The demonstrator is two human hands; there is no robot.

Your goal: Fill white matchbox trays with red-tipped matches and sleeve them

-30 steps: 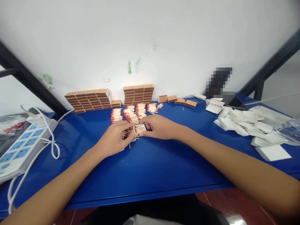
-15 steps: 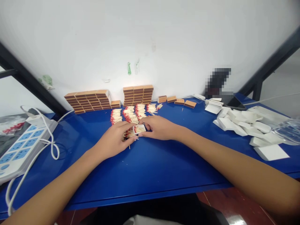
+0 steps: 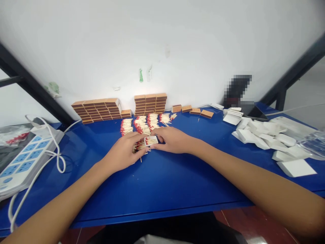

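Between my two hands is a small white matchbox tray (image 3: 151,140) with some red-tipped matches in it. My right hand (image 3: 175,140) grips the tray's right end between thumb and fingers. From the other side, the thumb and index finger of my left hand (image 3: 126,149) close on the tray's left end. Loose matches (image 3: 139,146) lie under the left palm, partly hidden by it. Just beyond the hands, several bundles of matches (image 3: 152,121) are spread in rows on the blue table (image 3: 162,183).
Stacked brown matchboxes (image 3: 98,110) and a second stack (image 3: 150,103) stand against the wall. Several single matchboxes (image 3: 195,110) lie right of them. White trays (image 3: 256,130) are heaped at the right. A power strip (image 3: 24,161) with white cables occupies the left side.
The view has shifted slightly. Both hands keep the same hold on the tray, which sits a little flatter; no other clear movement shows.
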